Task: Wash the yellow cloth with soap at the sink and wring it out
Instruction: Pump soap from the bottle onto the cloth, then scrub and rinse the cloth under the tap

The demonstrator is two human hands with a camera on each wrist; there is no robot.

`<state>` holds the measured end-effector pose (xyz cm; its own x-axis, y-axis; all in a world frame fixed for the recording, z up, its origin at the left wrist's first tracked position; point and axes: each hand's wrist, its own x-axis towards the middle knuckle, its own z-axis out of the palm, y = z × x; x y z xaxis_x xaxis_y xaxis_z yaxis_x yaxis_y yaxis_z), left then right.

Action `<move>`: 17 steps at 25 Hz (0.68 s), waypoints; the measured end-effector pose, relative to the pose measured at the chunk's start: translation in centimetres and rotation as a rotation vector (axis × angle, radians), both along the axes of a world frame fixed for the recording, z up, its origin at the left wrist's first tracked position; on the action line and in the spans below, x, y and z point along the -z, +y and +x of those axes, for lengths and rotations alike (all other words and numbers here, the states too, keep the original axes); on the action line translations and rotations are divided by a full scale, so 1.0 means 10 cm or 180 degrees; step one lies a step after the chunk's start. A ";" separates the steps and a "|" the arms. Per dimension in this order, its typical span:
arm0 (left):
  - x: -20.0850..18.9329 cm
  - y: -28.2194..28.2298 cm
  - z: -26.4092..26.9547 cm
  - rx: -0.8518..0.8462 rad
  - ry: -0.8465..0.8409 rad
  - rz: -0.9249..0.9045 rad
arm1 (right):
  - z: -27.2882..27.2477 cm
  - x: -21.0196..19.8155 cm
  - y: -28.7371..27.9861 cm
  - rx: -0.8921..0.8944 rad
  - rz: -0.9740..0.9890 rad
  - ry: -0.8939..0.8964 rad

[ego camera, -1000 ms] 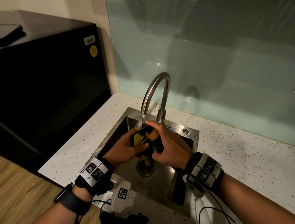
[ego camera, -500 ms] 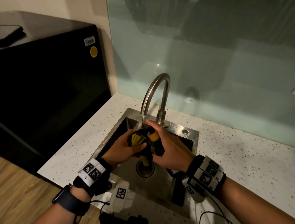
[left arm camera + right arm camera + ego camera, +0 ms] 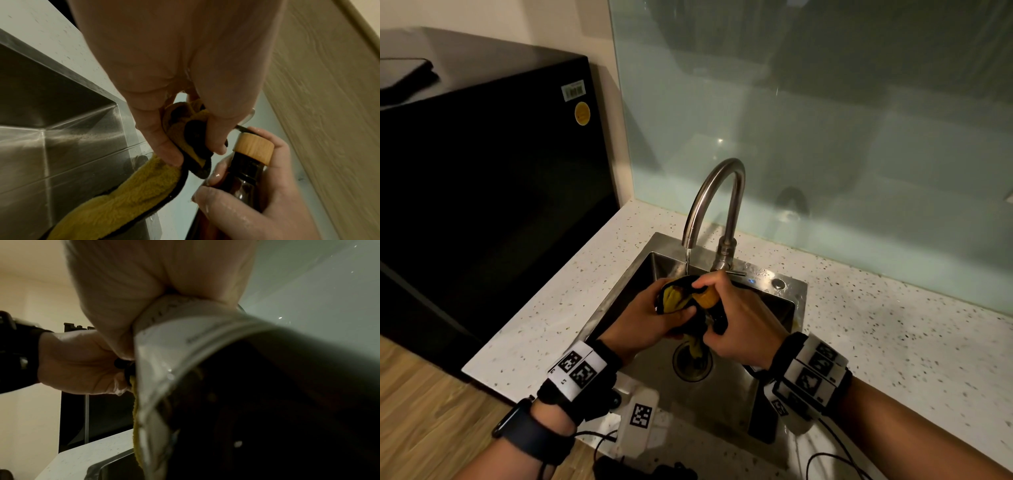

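Note:
The yellow cloth (image 3: 674, 298), edged in black, is bunched in my left hand (image 3: 650, 320) over the sink (image 3: 792, 294); a tail of it hangs toward the drain (image 3: 692, 365). In the left wrist view the left fingers (image 3: 170, 155) pinch the cloth (image 3: 127, 194). My right hand (image 3: 739, 320) grips a dark soap bottle (image 3: 708, 298) with a wooden collar (image 3: 254, 150), held against the cloth, its forefinger curled over the top. The bottle (image 3: 267, 402) fills the right wrist view below the right hand (image 3: 154, 280).
A curved steel faucet (image 3: 710, 202) arches over the sink with a thin stream of water (image 3: 687, 262) running. Speckled white countertop (image 3: 893, 342) surrounds the sink. A black appliance (image 3: 482, 188) stands at the left. A glass splashback (image 3: 825, 137) rises behind.
Both hands have stayed together under the spout. The right forefinger has curled lower over the bottle's top, and the cloth bundle has shifted slightly in the left hand.

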<state>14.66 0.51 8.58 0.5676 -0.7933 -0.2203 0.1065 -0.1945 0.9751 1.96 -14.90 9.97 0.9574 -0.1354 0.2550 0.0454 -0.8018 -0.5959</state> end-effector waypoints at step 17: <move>0.14 0.04 0.06 -0.0027 -0.0025 0.0044 | -0.84 0.62 -1.69 0.3398 0.1554 -0.0228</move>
<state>15.21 0.92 7.22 0.5760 -0.7854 -0.2266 0.1006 -0.2071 0.9731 -6.45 -31.82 3.80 0.2850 -0.9585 0.0027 -0.4653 -0.1408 -0.8739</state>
